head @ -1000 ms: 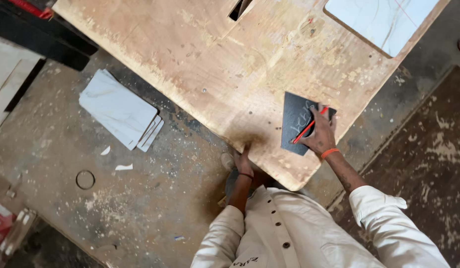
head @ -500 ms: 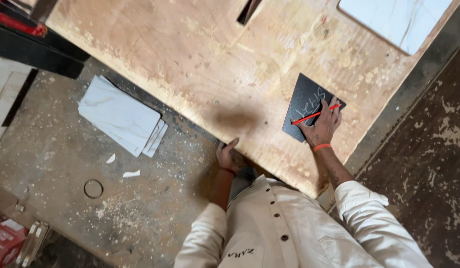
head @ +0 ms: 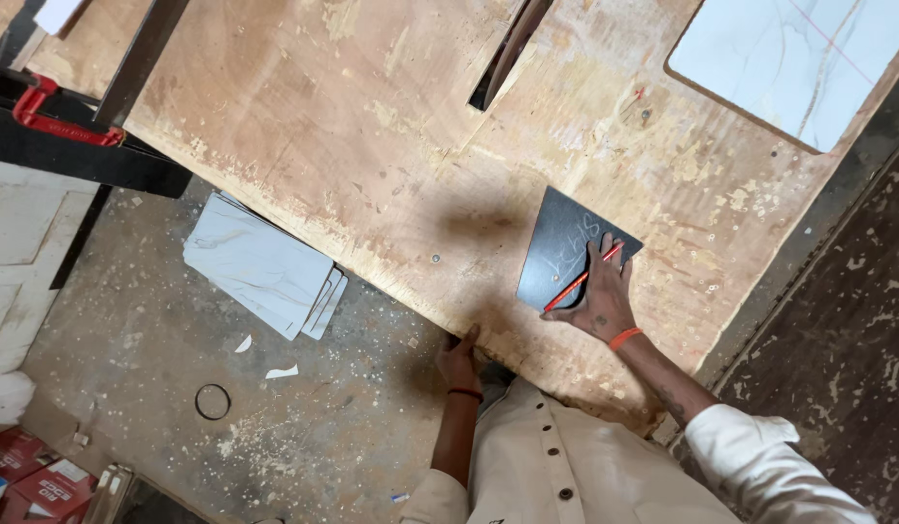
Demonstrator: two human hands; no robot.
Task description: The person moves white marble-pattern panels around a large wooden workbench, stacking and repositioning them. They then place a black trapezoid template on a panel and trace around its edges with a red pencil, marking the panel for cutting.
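the dark panel point(head: 566, 254), a small four-sided piece with chalk-like scribbles on it, lies flat on the tabletop point(head: 352, 155) close to its near edge. the right hand point(head: 597, 303) presses down on the panel's near corner and has a red pencil point(head: 582, 278) in its grip, lying slantwise across the panel. the left hand point(head: 458, 361) rests on the tabletop's edge, fingers curled over the rim, grasping nothing else.

the panel sits loose, so i judge a push from the pencil could slide or turn it under the palm and spoil a line; only one corner is pinned. it is also near the edge, and a shove could tip it off onto the dusty floor point(head: 158, 388), where pale tiles point(head: 260, 267) lie stacked, with chips and a ring point(head: 213, 401) nearby. a slot point(head: 503, 58) is cut in the tabletop well beyond the panel, and a white slab point(head: 789, 58) fills an opening further off. at the far left a red clamp point(head: 51, 118) grips a black bar point(head: 81, 160).
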